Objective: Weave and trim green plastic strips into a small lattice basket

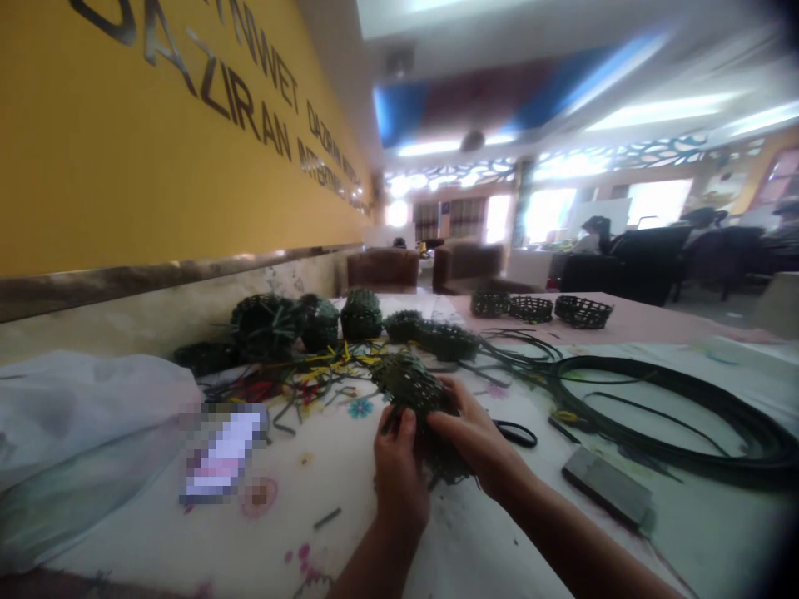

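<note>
Between my two hands is a dark green woven basket (409,383), held just above the white flowered tablecloth. My left hand (399,457) grips its near left side, the thumb pressed on the weave. From the right, my right hand (468,424) holds the basket, fingers bent over its side. The lower part of the basket is partly hidden behind my hands and wrists. Just right of my right hand lies the black loop handle of a tool, perhaps scissors (517,433); the rest of it is hidden.
Several dark green woven baskets (360,314) stand along the back of the table. Yellow, red and green strip scraps (312,374) lie before them. A large coil of dark strip (674,449) and a grey block (608,489) lie right; a white plastic bag (87,416) and pixelated object (225,453) lie left.
</note>
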Available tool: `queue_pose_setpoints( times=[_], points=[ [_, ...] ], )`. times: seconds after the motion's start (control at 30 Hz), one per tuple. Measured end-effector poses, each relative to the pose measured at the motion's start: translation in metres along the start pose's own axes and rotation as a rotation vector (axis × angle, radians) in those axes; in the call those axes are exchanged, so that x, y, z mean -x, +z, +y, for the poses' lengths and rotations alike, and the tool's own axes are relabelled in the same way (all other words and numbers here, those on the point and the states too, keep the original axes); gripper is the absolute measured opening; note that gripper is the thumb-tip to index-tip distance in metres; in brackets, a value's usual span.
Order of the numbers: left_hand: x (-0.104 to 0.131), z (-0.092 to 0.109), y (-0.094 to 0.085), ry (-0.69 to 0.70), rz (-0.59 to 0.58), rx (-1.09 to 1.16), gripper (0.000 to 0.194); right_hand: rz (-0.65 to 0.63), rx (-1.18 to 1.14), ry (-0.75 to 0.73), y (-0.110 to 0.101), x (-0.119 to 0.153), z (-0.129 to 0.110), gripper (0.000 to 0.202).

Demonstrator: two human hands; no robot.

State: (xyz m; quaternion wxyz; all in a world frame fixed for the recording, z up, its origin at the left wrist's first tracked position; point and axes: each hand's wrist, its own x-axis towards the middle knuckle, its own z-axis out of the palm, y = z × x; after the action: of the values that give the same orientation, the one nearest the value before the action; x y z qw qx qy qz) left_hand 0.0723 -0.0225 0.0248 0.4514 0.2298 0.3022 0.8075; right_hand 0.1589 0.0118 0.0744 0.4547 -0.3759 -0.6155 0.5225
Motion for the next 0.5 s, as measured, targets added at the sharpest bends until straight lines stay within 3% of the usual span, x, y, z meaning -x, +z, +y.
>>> queue_pose_setpoints(
  times=[0.3, 0.5],
  points=[
    [0.006, -0.001, 0.002, -0.013, 0.034, -0.033, 0.035, 0.012, 0.089, 0.001, -0.002, 0.003, 0.003, 0.055],
    [-0.007, -0.002, -0.01, 0.044, 0.045, -0.092, 0.04, -0.103, 0.04, -0.106, -0.011, 0.004, 0.019, 0.054]
  ],
)
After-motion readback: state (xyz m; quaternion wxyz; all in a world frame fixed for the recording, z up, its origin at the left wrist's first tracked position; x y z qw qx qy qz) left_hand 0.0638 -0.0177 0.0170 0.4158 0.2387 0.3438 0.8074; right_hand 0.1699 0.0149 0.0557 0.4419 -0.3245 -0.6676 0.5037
